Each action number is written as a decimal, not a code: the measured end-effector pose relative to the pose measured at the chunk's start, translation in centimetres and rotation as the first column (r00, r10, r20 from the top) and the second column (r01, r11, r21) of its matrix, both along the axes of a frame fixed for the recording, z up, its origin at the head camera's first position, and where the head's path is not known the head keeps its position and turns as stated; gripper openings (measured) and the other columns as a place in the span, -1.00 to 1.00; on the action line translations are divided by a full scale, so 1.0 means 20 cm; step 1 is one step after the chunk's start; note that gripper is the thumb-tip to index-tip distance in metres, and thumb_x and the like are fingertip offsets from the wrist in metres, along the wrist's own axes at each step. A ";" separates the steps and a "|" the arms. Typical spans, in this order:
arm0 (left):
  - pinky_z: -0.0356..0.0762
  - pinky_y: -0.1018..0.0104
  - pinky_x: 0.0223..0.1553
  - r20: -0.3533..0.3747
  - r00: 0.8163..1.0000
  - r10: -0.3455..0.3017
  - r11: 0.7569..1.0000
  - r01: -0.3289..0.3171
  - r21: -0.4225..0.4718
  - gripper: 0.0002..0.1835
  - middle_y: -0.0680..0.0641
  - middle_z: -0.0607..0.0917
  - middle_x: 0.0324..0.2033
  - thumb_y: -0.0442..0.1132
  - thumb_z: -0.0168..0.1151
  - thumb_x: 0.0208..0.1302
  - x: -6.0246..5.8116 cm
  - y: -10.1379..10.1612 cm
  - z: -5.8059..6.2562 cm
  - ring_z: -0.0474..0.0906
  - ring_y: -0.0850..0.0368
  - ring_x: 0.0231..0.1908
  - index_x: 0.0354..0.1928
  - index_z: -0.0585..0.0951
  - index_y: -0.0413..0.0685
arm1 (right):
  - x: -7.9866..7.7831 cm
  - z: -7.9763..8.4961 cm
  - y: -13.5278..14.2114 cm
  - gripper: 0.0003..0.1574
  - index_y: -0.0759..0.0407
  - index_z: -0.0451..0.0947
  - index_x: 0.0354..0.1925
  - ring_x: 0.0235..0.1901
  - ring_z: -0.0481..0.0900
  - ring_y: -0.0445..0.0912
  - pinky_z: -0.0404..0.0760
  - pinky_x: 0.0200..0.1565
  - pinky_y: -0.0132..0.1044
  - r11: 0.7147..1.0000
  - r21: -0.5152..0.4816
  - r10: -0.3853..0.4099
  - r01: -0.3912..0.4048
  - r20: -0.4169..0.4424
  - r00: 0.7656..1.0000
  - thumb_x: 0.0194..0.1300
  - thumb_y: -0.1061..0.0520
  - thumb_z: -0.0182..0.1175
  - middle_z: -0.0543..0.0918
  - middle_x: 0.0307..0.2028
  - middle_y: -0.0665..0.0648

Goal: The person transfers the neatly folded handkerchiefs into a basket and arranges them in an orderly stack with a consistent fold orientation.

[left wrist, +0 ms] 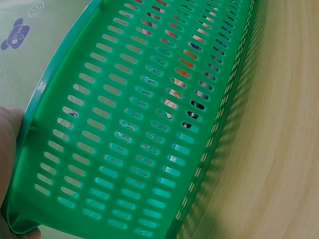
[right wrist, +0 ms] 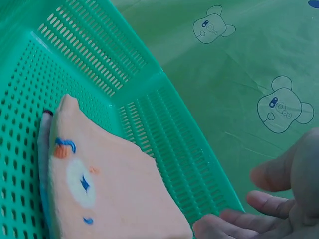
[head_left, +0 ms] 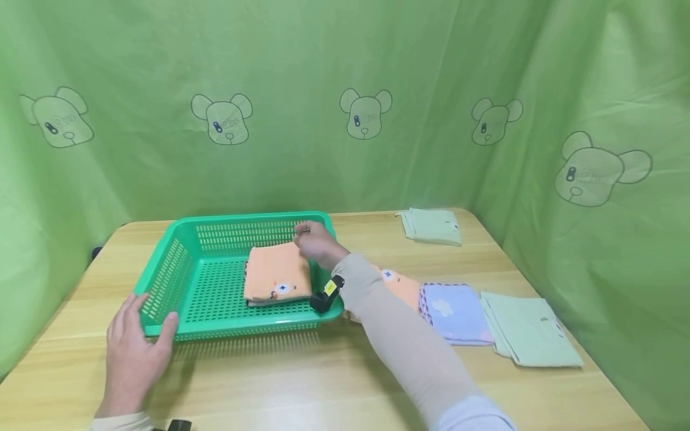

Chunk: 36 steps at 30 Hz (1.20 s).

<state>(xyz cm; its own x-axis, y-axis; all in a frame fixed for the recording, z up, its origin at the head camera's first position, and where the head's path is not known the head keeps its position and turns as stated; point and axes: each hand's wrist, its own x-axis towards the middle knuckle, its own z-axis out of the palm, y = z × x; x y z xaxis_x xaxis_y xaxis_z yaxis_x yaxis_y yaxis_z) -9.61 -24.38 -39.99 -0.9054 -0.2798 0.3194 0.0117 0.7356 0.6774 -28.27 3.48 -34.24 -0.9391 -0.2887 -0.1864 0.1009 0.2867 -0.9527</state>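
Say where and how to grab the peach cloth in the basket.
Probably pinch the peach cloth by its left edge, coming down from the left: bare basket floor borders that edge, while the right wall crowds the other.

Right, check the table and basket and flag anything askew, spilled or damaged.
Nothing looks spilled or damaged. One green cloth stands out mildly: it lies near the far edge of the table, apart from the row of folded cloths beside the basket.
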 end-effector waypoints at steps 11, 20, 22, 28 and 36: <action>-0.18 -0.48 0.27 0.012 1.000 -0.004 1.000 0.004 -0.005 -0.27 -0.42 -0.01 0.44 -0.02 0.04 0.43 0.00 0.00 0.00 -0.12 -0.43 0.39 0.42 0.09 -0.34 | 0.01 0.08 0.06 -0.37 0.33 0.16 0.38 0.22 0.39 0.16 0.46 0.21 -0.01 0.997 -0.063 0.038 -0.038 -0.001 0.999 0.43 0.22 0.05 0.42 0.21 0.28; -0.16 -0.50 0.25 0.009 1.000 0.001 1.000 -0.001 0.002 -0.27 -0.40 -0.01 0.44 -0.04 0.05 0.42 0.00 0.00 0.00 -0.12 -0.42 0.39 0.43 0.08 -0.33 | -0.02 0.15 0.16 -0.43 0.26 0.22 0.35 0.19 0.44 0.09 0.47 0.21 -0.14 0.999 -0.032 -0.018 0.017 -0.042 0.999 0.44 0.20 0.06 0.48 0.16 0.24; -0.16 -0.50 0.25 0.009 1.000 0.001 1.000 -0.001 0.004 -0.27 -0.40 -0.01 0.44 -0.04 0.05 0.42 0.00 0.00 0.00 -0.12 -0.42 0.39 0.43 0.08 -0.33 | -0.03 0.16 0.19 -0.43 0.27 0.22 0.34 0.20 0.44 0.10 0.46 0.22 -0.13 0.998 -0.051 -0.034 0.032 -0.043 0.999 0.43 0.22 0.05 0.47 0.17 0.25; -0.16 -0.50 0.25 0.018 1.000 0.002 1.000 -0.002 0.000 -0.27 -0.41 -0.02 0.44 -0.03 0.04 0.43 0.00 0.00 0.00 -0.13 -0.43 0.39 0.43 0.08 -0.33 | -0.07 0.16 0.29 -0.42 0.32 0.18 0.35 0.21 0.42 0.15 0.40 0.26 -0.08 0.993 -0.104 -0.060 0.055 -0.049 0.997 0.43 0.26 0.02 0.41 0.23 0.33; -0.15 -0.49 0.26 0.036 0.999 0.006 1.000 -0.006 -0.007 -0.25 -0.40 -0.03 0.44 0.00 0.05 0.42 0.00 -0.01 -0.01 -0.13 -0.42 0.39 0.44 0.07 -0.31 | -0.12 0.14 0.46 -0.36 0.35 0.16 0.36 0.23 0.40 0.19 0.43 0.24 -0.10 0.989 -0.096 -0.115 0.109 -0.064 0.991 0.37 0.28 0.04 0.38 0.23 0.37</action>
